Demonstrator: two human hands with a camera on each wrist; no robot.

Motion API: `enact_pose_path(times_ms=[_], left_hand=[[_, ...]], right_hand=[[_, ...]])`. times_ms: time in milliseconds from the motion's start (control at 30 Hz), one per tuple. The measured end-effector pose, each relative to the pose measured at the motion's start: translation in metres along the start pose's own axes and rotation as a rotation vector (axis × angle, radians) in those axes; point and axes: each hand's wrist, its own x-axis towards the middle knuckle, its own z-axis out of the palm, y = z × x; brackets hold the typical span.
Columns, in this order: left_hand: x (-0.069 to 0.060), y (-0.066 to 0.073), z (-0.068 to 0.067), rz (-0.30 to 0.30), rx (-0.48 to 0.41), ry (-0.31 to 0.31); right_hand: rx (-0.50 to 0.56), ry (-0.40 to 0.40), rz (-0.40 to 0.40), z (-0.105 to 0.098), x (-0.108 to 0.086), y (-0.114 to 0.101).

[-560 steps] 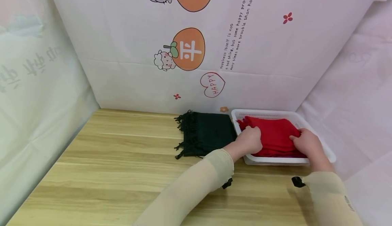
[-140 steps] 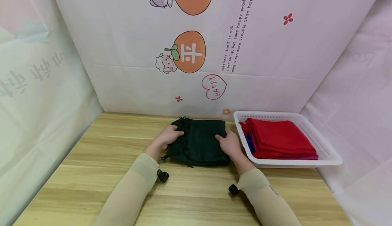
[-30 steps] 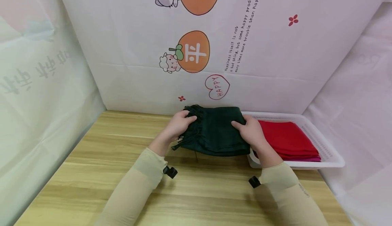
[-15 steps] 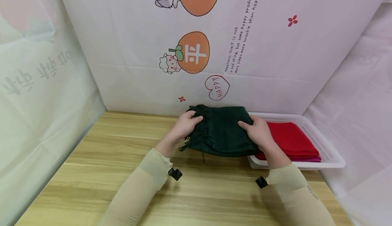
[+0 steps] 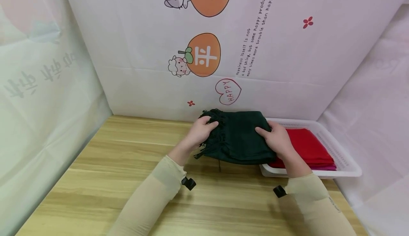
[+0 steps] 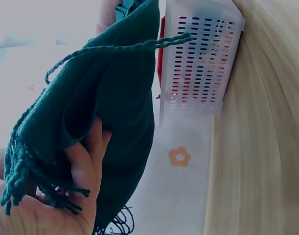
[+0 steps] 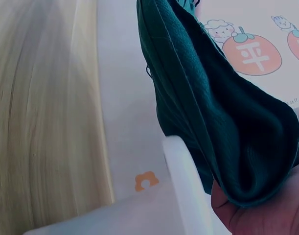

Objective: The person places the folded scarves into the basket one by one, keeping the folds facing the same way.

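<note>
A folded dark green scarf [image 5: 244, 136] with a tasselled fringe hangs above the table between both hands. My left hand [image 5: 200, 132] grips its fringed edge, thumb on top and fingers beneath, as the left wrist view of the scarf [image 6: 125, 98] shows. At the opposite, folded edge, my right hand [image 5: 277, 138] pinches the layers. The scarf's right side overlaps the near left corner of a white plastic basket [image 5: 346, 158]. Inside the basket lies a folded red scarf [image 5: 306, 145], with a magenta fold [image 5: 324, 167] under it. The scarf and right hand hide the basket's left part.
The wooden table [image 5: 121, 179] extends left and in front of the basket. A white printed sheet [image 5: 143, 51] stands as a wall behind the table, with more sheeting at both sides. The basket's perforated side [image 6: 198, 58] shows in the left wrist view.
Earlier, the hands gripped the red scarf in the basket, then the green scarf on the table. Over the last second, both hands carry the raised green scarf rightward, further over the basket's edge.
</note>
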Motion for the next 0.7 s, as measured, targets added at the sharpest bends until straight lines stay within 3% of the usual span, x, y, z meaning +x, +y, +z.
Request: enact_pose_path(times_ms=[700], left_hand=[[0.004, 0.009, 0.024, 0.021, -0.036, -0.047]], right_hand=[[-0.048, 0.039, 0.003, -0.027, -0.002, 0.012]])
